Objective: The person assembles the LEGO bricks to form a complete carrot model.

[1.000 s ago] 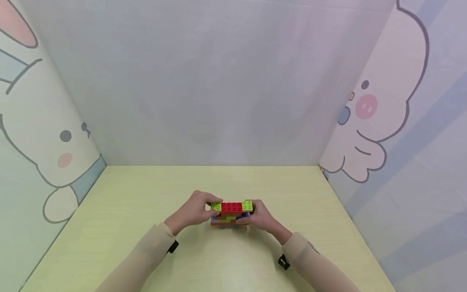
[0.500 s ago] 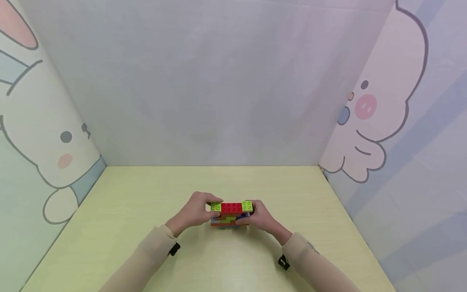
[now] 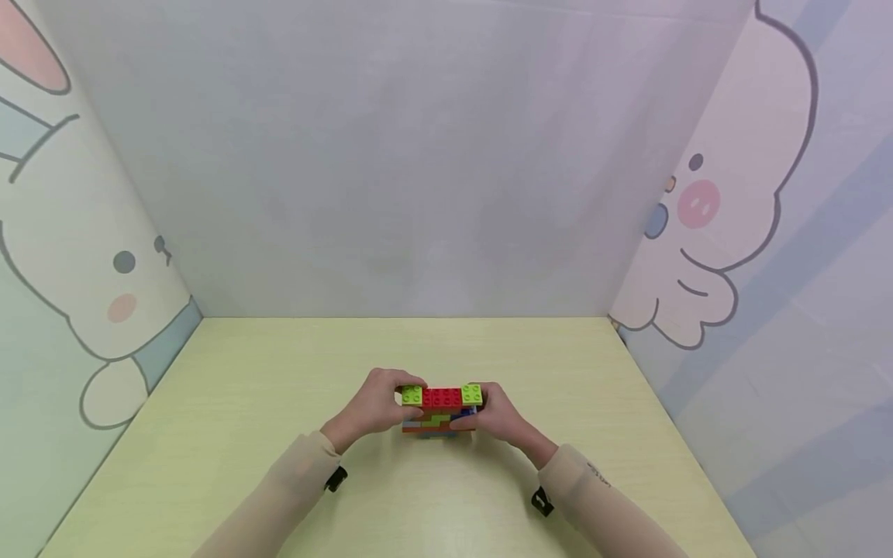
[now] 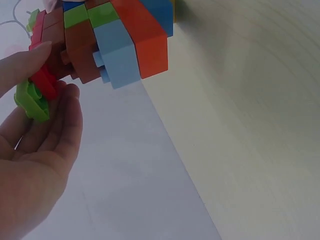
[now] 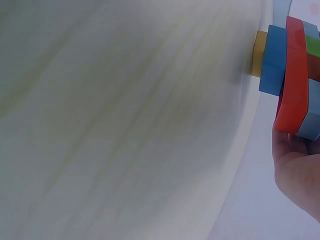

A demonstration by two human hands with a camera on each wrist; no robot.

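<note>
A wall built of stacked toy building bricks point(image 3: 436, 419) stands upright between the two hands in the head view. Its top row has red bricks point(image 3: 443, 397) in the middle and a lime green brick point(image 3: 412, 395) at each end. My left hand point(image 3: 374, 400) pinches the left end of that row, thumb in front and fingers behind. The right end is gripped by my right hand point(image 3: 498, 414), lower down, with its thumb across the front. Brown, light blue point(image 4: 116, 57) and orange-red bricks show in the left wrist view. Under the orange-red layer sit blue point(image 5: 273, 60) and yellow bricks point(image 5: 258, 54).
The pale yellow table point(image 3: 279, 372) reaches back to a grey curtain wall point(image 3: 391, 170). Side panels printed with cartoon animals point(image 3: 725, 155) rise left and right. Black wrist straps point(image 3: 336, 478) hang below both beige sleeves.
My left hand has shifted slightly right and toward me, its thumb a little lower, so more of the left lime green brick shows. The right hand stays almost still.
</note>
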